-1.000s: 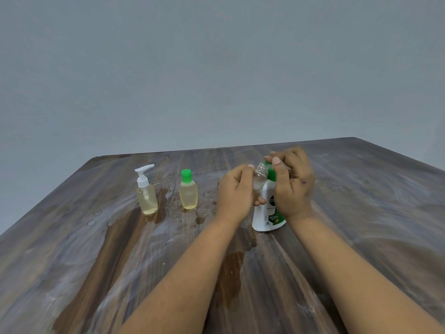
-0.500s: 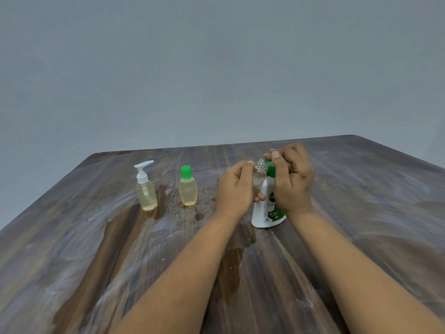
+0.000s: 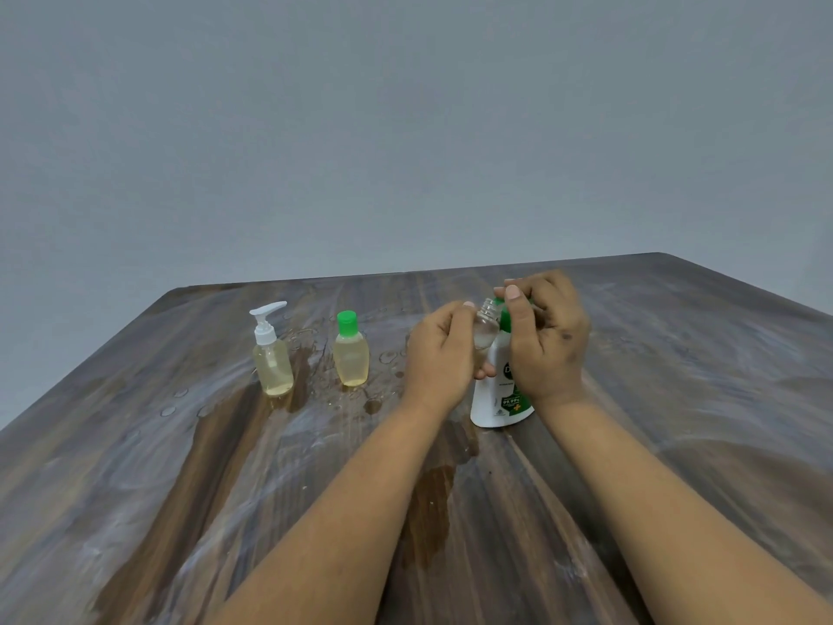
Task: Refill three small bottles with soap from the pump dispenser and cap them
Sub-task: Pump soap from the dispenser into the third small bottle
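My left hand (image 3: 444, 349) holds a small clear uncapped bottle (image 3: 486, 327), tilted toward the green pump head of the white soap dispenser (image 3: 498, 399). My right hand (image 3: 547, 336) curls over the top of that dispenser, thumb on the pump head, hiding most of it. Further left stand a small bottle with a white pump top (image 3: 272, 356) and a small bottle with a green cap (image 3: 350, 351), both holding yellowish liquid.
The wooden table (image 3: 676, 399) is wet, with droplets and dark damp patches around the small bottles and under my forearms. A plain grey wall rises behind the table's far edge.
Both hands and the bottles stay in the same pose; the view has only shifted slightly downward in the frame.
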